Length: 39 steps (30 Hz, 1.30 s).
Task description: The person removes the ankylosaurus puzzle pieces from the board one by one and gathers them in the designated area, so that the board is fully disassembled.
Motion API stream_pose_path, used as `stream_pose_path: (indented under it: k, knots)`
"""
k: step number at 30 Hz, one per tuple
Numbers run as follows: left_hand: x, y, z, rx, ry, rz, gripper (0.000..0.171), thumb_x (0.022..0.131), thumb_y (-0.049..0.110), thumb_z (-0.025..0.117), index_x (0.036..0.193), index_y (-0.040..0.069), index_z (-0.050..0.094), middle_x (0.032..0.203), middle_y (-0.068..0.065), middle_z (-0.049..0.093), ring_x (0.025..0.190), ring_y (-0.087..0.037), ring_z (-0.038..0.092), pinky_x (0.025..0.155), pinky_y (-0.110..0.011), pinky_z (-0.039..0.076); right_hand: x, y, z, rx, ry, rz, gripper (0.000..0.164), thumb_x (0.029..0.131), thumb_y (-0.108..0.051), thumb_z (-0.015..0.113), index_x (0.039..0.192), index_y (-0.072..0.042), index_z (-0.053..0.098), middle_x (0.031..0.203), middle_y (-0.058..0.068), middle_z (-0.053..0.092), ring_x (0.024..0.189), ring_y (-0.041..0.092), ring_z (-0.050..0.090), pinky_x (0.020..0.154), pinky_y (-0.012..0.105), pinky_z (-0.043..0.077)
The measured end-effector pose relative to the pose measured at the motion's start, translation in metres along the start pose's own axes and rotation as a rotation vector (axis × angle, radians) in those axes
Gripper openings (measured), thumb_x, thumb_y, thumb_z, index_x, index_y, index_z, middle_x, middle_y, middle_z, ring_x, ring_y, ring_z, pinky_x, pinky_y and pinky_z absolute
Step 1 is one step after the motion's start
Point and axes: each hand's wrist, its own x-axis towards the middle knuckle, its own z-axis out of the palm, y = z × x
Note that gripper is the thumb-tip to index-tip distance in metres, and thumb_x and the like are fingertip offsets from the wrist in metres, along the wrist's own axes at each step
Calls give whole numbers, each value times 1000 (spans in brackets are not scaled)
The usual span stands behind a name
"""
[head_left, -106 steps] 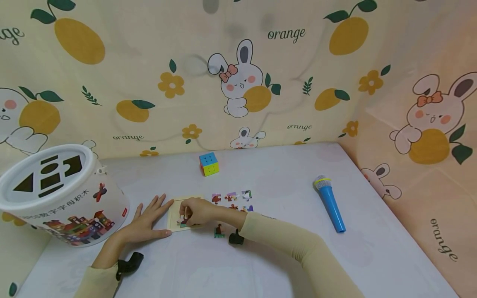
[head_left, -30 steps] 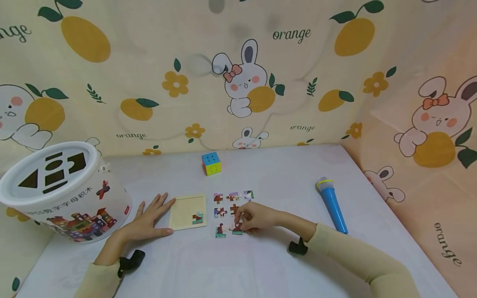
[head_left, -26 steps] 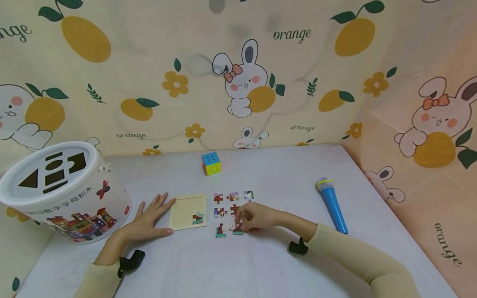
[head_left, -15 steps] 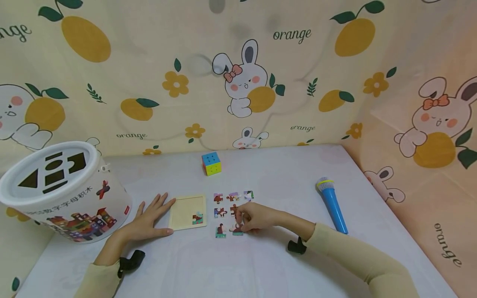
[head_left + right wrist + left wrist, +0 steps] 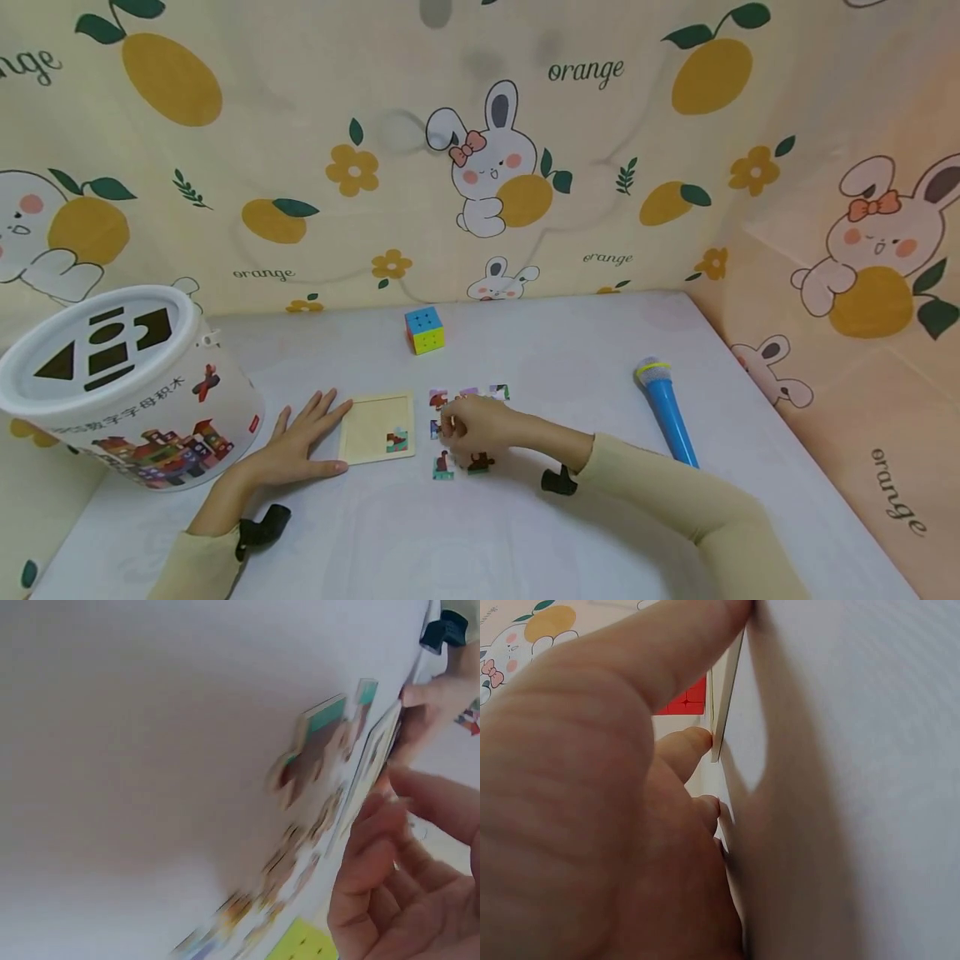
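Note:
My left hand [image 5: 296,442] lies with fingers spread at the left edge of a small wooden puzzle tray [image 5: 363,425]; fingertips touch its rim. One jigsaw piece [image 5: 397,440] sits in the tray's lower right corner. Right of the tray lie several loose jigsaw pieces [image 5: 443,465], some hidden under my right hand [image 5: 480,423]. That hand is above the pieces, its fingers curled and the thumb and a finger close together. In the right wrist view a teal-edged piece [image 5: 326,724] lies on the table beside the hand; whether anything is between the fingertips cannot be made out.
A Rubik's cube [image 5: 425,331] stands behind the pieces. To the right lies a blue toy microphone [image 5: 667,410]. A large white bucket [image 5: 165,417] with a shape-sorter lid is at the left, beside my left forearm. A printed cloth [image 5: 330,100] hangs behind the table.
Earlier my right hand was over the tray, then paused at the bottom row of pieces. It has now moved left and away from me, uncovering a bottom-row piece. The left hand stays put.

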Motion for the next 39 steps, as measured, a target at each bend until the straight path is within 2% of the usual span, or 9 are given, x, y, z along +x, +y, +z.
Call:
stream_pose_path:
  k: [4, 8, 13, 18, 24, 30, 39]
  knots:
    - [-1, 1, 1, -2, 4, 8, 97, 80, 49, 78, 156, 10, 32, 164, -25, 10, 148, -49, -3, 107, -73, -13, 16, -15, 5, 1, 37, -27, 13, 87, -8, 76, 94, -10, 66, 79, -5, 59, 70, 6, 52, 62, 19, 44]
    - [-1, 1, 1, 3, 9, 19, 96, 80, 50, 77, 156, 9, 33, 163, -26, 11, 148, -50, -2, 106, -74, -12, 30, -28, 8, -74, 28, -32, 23, 85, -11, 79, 107, -10, 69, 95, -1, 62, 76, 8, 53, 67, 20, 45]
    - [0, 1, 1, 15, 3, 5, 97, 80, 51, 77, 156, 10, 32, 164, -25, 10, 148, -50, -2, 107, -74, -12, 46, -39, 11, -147, -27, 6, 38, 83, -16, 82, 119, -14, 70, 108, -1, 62, 82, 8, 56, 70, 22, 48]
    - [0, -2, 1, 16, 6, 0, 97, 80, 50, 78, 156, 11, 32, 164, -24, 10, 149, -49, -2, 107, -74, -12, 64, -45, 12, -165, -93, 38, 40, 85, -19, 81, 122, -10, 67, 106, -1, 64, 90, 9, 57, 76, 23, 49]
    - [0, -2, 2, 4, 0, 12, 96, 81, 50, 77, 157, 11, 31, 164, -24, 10, 149, -49, -3, 106, -73, -13, 77, -48, 18, -242, -93, 101, 40, 83, -28, 83, 115, -11, 66, 97, -3, 56, 78, 11, 53, 65, 23, 45]
    - [0, 0, 0, -12, -7, 17, 96, 82, 49, 77, 157, 11, 31, 164, -24, 9, 149, -49, -4, 106, -73, -14, 79, -51, 25, -349, -61, 108, 34, 81, -34, 84, 99, -15, 63, 95, -3, 48, 74, 11, 51, 61, 23, 40]
    - [-1, -1, -1, -12, -10, 9, 96, 82, 49, 77, 157, 11, 30, 164, -24, 8, 149, -48, -4, 106, -73, -14, 77, -52, 29, -353, -46, 75, 31, 81, -33, 85, 89, -18, 59, 93, -3, 47, 72, 11, 51, 60, 22, 39]
